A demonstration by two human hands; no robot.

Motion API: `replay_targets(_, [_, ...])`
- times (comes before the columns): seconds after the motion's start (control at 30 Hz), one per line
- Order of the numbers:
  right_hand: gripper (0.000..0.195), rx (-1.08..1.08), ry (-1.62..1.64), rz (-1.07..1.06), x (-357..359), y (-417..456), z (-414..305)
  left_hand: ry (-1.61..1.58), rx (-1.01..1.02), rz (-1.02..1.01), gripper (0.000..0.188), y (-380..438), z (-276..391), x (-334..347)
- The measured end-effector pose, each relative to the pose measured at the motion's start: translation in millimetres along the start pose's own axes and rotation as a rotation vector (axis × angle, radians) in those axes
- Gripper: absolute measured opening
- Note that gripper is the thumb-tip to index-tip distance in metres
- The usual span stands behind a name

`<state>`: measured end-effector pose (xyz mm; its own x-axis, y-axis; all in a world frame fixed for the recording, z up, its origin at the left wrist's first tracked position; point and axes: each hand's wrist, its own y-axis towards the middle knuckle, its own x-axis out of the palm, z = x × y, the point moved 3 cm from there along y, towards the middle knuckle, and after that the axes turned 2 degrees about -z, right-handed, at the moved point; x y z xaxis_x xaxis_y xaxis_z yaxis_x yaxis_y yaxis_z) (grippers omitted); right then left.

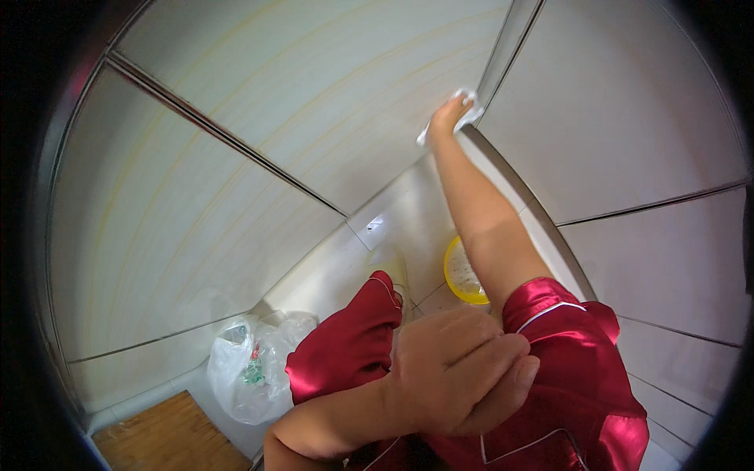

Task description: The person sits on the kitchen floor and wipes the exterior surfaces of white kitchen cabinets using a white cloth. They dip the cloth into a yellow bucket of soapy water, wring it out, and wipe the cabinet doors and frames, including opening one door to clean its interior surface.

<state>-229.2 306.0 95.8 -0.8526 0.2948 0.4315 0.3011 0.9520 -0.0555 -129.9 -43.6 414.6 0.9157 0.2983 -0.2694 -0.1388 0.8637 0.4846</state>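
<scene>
My right hand reaches far forward and presses a white cloth against the glossy wall tiles, close to the corner where two walls meet. My left hand is near the camera, curled into a loose fist in front of my red satin clothing, and no object shows in it. Below my right forearm, a yellow basin of sudsy liquid stands on the tiled floor, partly hidden by the arm.
A white plastic bag with things inside lies on the floor at the left. A wooden board is at the lower left. A raised ledge with a brown edge runs along the right wall. My foot in a pale slipper is near the left wall.
</scene>
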Motion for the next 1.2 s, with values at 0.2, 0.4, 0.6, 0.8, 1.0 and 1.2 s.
replay_targets(0.2, [0.068,0.859,0.219,-0.105,-54.4,-119.1,140.2,-0.022,0.007,-0.026,0.009,11.9,1.8,4.3])
replay_targets(0.4, [0.073,1.040,0.123,0.024,-25.9,-230.6,92.7,0.033,-0.019,0.057,0.007,11.7,-4.7,7.9])
replay_targets(0.6, [0.072,0.157,-0.125,-0.351,22.1,-122.9,-55.2,0.112,-0.147,0.010,0.011,6.4,-5.8,0.3])
replay_targets(0.8, [0.060,-0.933,-0.434,-0.368,73.5,-37.8,-198.2,0.466,-0.380,-0.530,0.018,-7.8,-25.4,28.5])
replay_targets(1.0, [0.053,-0.494,-0.652,-0.314,32.0,-67.3,-68.5,0.606,-0.561,-0.810,0.014,-41.3,-41.4,42.1])
replay_targets(1.2, [0.069,0.853,0.094,0.062,-37.1,-172.0,85.2,0.591,-0.779,-1.085,0.017,-55.5,-47.6,56.9])
